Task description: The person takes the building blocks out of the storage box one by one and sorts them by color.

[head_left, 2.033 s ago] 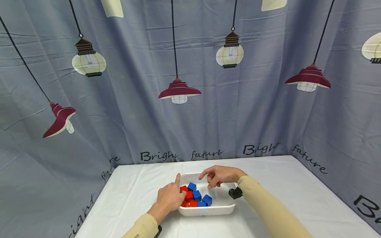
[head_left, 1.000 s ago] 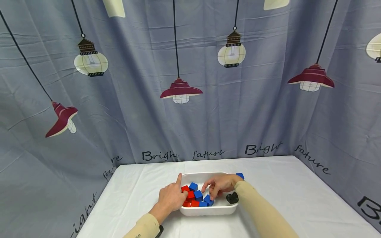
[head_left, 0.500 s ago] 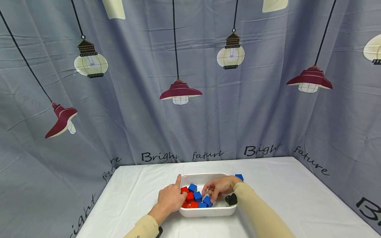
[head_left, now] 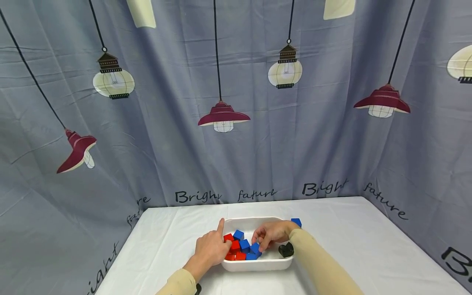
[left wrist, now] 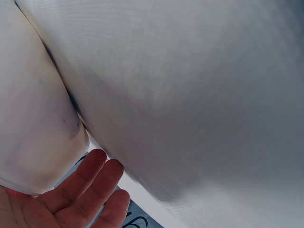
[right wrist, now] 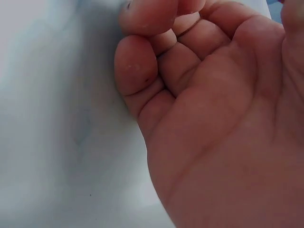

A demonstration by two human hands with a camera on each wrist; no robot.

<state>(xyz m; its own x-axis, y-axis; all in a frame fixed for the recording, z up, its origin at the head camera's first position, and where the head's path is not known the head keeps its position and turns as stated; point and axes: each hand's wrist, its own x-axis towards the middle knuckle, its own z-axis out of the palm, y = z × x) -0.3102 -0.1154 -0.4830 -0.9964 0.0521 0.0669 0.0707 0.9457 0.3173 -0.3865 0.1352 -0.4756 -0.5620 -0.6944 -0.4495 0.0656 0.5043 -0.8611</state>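
Note:
A white tray (head_left: 258, 266) stands on the table with several red cubes (head_left: 235, 246) and blue cubes (head_left: 238, 234) heaped in its left half. My left hand (head_left: 210, 248) holds the tray's left side: thumb over the rim, index finger pointing along it. In the left wrist view, the other fingers (left wrist: 88, 190) lie against the tray's outer wall (left wrist: 38, 114). My right hand (head_left: 273, 232) reaches down inside the tray, thumb and index finger pinching a blue cube (head_left: 255, 248) at the heap's right edge. Curled fingers (right wrist: 135, 64) and palm fill the right wrist view, which hides that cube.
One more blue cube (head_left: 296, 222) lies on the white table (head_left: 332, 221) outside the tray, just beyond my right wrist. A black wrist camera (head_left: 286, 250) hangs under that wrist, over the tray's right end. A grey curtain (head_left: 166, 143) surrounds the table's back and sides.
My right hand has lowered into the tray toward the front, and its thumb and index finger have closed on a blue cube. The cube outside has come into view. My left hand stays put.

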